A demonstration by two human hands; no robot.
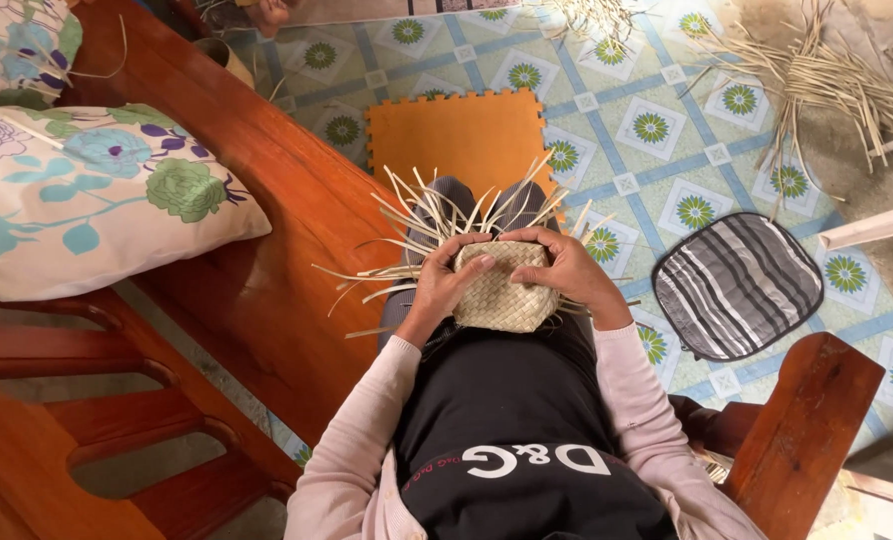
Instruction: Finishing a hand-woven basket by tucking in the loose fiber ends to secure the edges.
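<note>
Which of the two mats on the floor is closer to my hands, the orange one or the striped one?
The orange foam mat, straight ahead past the woven piece. Its near edge reaches the loose strips, while the grey striped mat lies apart to the right.

Woven piece (497,290) on the lap between left hand (447,280) and right hand (567,268), foam mat (462,135) on floor ahead, striped cushion (737,285) to the right, floral pillow (97,200) on bench (267,200) to the left, loose strips (827,80) far right ahead.

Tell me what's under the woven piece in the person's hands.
The woven straw piece rests on the person's lap, held by left hand and right hand. Loose strips fan out beyond. Its underside is hidden.
</note>
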